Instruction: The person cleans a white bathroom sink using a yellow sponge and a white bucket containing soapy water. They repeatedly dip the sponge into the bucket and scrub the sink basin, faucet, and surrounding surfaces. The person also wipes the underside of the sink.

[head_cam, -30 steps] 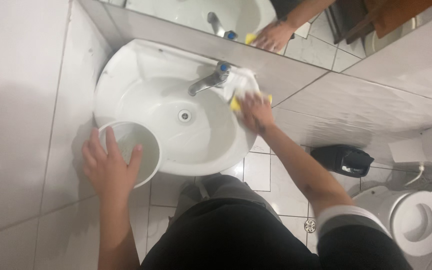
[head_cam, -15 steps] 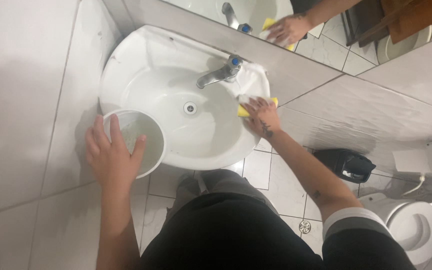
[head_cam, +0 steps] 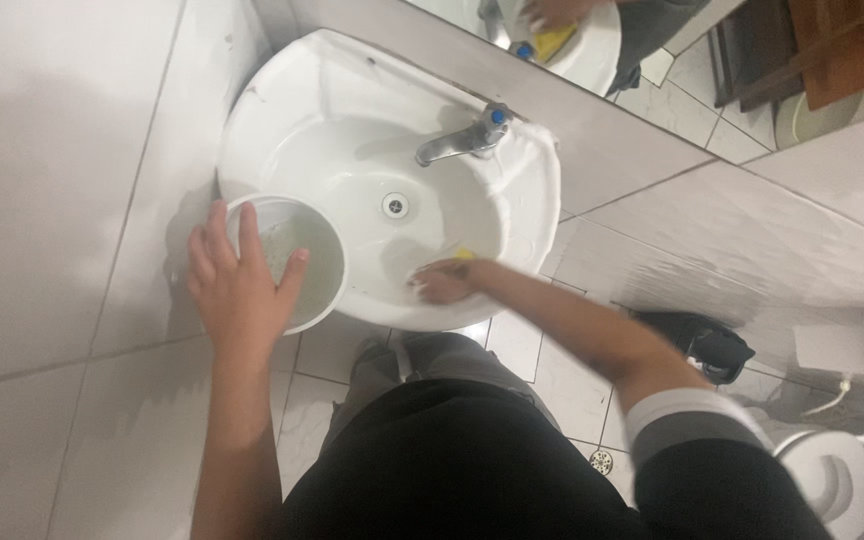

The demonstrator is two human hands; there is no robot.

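Grey-white wall tiles [head_cam: 62,150] surround a white wall-hung washbasin [head_cam: 282,110] seen from above. Inside the bowl, on the near slope by the front rim, the right hand [head_cam: 444,283] presses a yellow sponge [head_cam: 464,256]; only a small yellow edge of it shows past the knuckles. The fingers are curled down over the sponge, gripping it against the porcelain, though motion blur softens the outline of the hand. Just up the slope from the hand sits the round drain [head_cam: 395,205], and beyond that the chrome tap [head_cam: 457,140] with a blue cap points into the bowl from the back ledge. A white cloth or foam patch [head_cam: 522,165] lies on the rim beside the tap.

At the left front edge of the basin, a small clear plastic bucket [head_cam: 317,265] rests against the rim, with a little cloudy liquid at its bottom. The left hand [head_cam: 237,285] lies over its near edge, fingers spread and loosely draped across the rim, thumb reaching towards the bucket's inside; it steadies rather than clamps it.

Above the basin a mirror [head_cam: 712,70] reflects the sponge and hand. Below, a tiled floor [head_cam: 327,350] shows between the person's dark clothes, with a black bag [head_cam: 717,345] near the wall and a white toilet [head_cam: 832,475] at the lower right corner.
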